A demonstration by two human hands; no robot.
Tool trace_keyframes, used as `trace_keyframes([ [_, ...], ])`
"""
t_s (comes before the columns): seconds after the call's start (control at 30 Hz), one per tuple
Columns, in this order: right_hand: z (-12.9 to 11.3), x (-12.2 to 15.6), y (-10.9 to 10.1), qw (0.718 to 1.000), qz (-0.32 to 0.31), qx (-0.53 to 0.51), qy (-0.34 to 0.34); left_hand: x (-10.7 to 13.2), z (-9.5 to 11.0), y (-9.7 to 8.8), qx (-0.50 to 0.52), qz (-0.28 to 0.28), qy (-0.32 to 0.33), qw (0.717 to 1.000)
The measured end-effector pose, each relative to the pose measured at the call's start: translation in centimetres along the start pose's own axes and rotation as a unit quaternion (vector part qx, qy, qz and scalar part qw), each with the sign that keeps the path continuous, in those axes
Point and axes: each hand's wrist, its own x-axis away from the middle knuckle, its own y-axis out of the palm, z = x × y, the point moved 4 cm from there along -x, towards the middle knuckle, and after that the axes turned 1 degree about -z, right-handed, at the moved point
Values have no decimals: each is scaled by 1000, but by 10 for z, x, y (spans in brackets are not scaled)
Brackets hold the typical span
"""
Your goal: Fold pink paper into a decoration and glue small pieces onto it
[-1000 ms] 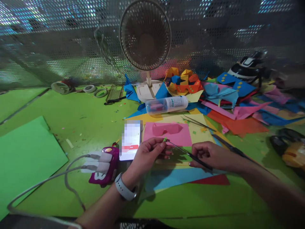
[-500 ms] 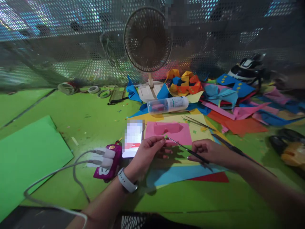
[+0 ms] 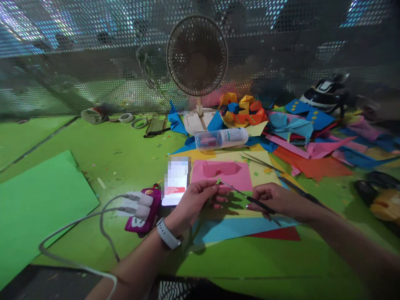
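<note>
My left hand [image 3: 201, 196], a pale watch band on its wrist, pinches a small green paper strip [image 3: 218, 182] between thumb and forefinger. The fingers of my right hand [image 3: 268, 198] are closed on a slim black-handled metal tool [image 3: 261, 204]. Its silver pointed front reaches left to the green paper; whether it is scissors or tweezers I cannot tell. Beneath the hands lies a pink paper [image 3: 200, 177] with a raised folded band [image 3: 220, 168]. Small green bits [image 3: 256, 173] are scattered on the yellow paper [image 3: 259, 183] beside it.
Left of my hands are a lit phone [image 3: 176, 183] and a purple power block [image 3: 146, 214] with cables. Tweezers [image 3: 262, 161] and a black-handled tool [image 3: 300, 192] lie right. Behind stand a clear bottle [image 3: 221, 138], a fan [image 3: 197, 56] and heaped folded papers [image 3: 290, 127].
The camera view has shifted slightly, so the table items sit a little to the right. Both hands keep nearly the same pose, with slightly more of the green strip showing at the left fingertips.
</note>
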Motion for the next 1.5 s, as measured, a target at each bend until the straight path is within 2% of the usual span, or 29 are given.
trace_keyframes([
  [0.5,1,1,0,996,15,74,41,2,-3,3,-15,-10,-32,999],
  [0.8,-8,6,1,1000,-2,15,27,1,3,1,-2,10,11,1000],
  [0.97,-10,7,1,999,-11,18,38,1,1,-1,9,8,9,1000],
  [1.3,0,5,4,998,-48,-22,17,1,1,1,-5,9,-10,1000],
  [1.5,-2,6,3,999,-33,-28,28,2,1,1,-26,14,-1,1000],
])
